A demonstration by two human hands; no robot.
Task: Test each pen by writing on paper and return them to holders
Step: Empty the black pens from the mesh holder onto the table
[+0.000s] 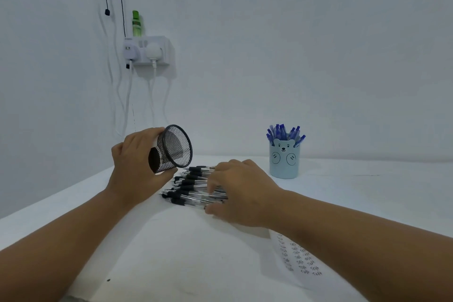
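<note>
My left hand (133, 167) grips a black mesh pen holder (172, 148), tipped on its side above the table with its empty mouth facing right. Just below it lies a pile of several clear pens with black grips (190, 187) on the white table. My right hand (241, 190) lies over the right part of that pile, fingers curled around the pens. A sheet of paper (297, 256) with rows of small written marks lies at the lower right, partly under my right forearm.
A light blue bear-faced holder (284, 163) full of blue pens (284, 133) stands at the back right of the table (171, 252). On the wall behind, a socket block (148, 52) with plugs, hanging cables and a green bottle (136, 23) on top.
</note>
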